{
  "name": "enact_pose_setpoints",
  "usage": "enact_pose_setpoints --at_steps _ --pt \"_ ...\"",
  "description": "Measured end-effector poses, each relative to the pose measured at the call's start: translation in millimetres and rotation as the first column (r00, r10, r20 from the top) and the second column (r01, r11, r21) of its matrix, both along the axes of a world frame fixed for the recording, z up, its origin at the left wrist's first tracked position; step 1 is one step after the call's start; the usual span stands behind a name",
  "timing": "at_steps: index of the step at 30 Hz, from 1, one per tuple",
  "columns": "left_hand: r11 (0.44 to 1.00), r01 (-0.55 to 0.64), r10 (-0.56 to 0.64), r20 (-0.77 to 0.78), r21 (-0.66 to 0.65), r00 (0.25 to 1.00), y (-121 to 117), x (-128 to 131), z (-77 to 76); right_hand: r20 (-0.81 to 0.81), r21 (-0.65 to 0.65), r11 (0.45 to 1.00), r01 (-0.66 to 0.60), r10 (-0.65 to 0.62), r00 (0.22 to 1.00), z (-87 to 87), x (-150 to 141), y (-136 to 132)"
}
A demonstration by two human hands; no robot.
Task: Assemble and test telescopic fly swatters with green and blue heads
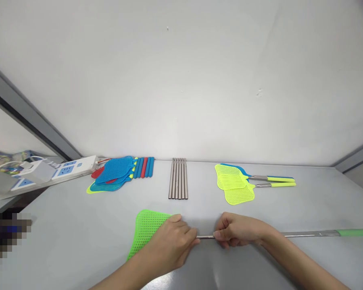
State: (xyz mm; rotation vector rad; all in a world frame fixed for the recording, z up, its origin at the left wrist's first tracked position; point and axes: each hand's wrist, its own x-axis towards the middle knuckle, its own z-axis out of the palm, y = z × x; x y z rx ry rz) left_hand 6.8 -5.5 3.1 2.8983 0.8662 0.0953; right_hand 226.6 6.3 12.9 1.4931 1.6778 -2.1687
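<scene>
A green fly swatter (149, 225) with an extended metal rod lies crosswise near the front of the table, its green handle (355, 233) far to the right. My left hand (175, 241) is closed around the neck, where the green head meets the rod, and covers that joint. A short way to the right, my right hand (236, 229) pinches the thin metal rod (206, 237) between thumb and fingers. A short stretch of rod shows between my hands.
Several metal tubes (178, 179) lie in a row behind my hands. Left of them are blue and red handles (143, 167) and stacked swatter heads (118, 167). Yellow and blue fly swatters (238, 191) rest at the back right. A power strip (75, 167) stands at the left, below the wall.
</scene>
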Motion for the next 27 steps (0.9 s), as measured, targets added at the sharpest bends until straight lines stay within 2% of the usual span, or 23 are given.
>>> enact_pose_setpoints --at_steps 12,16,20,27 --pt "1.000 0.013 -0.013 0.031 0.000 0.999 2.3 0.3 0.1 -0.048 -0.002 0.999 -0.038 0.038 0.998 -2.4 5.8 1.4" --pt "0.997 0.028 -0.024 0.049 -0.078 0.998 7.7 -2.2 2.2 -0.066 -0.005 0.998 -0.063 0.063 0.996 -2.1 7.8 3.1" --pt "0.990 0.025 -0.008 0.122 -0.135 0.992 15.8 -8.5 4.9 -0.077 -0.003 0.998 -0.059 0.059 0.995 0.6 7.6 3.9" --pt "0.993 -0.033 0.063 0.285 -0.109 0.957 33.1 -22.5 3.7 -0.043 0.075 0.996 -0.052 0.055 0.998 -0.4 20.5 10.9"
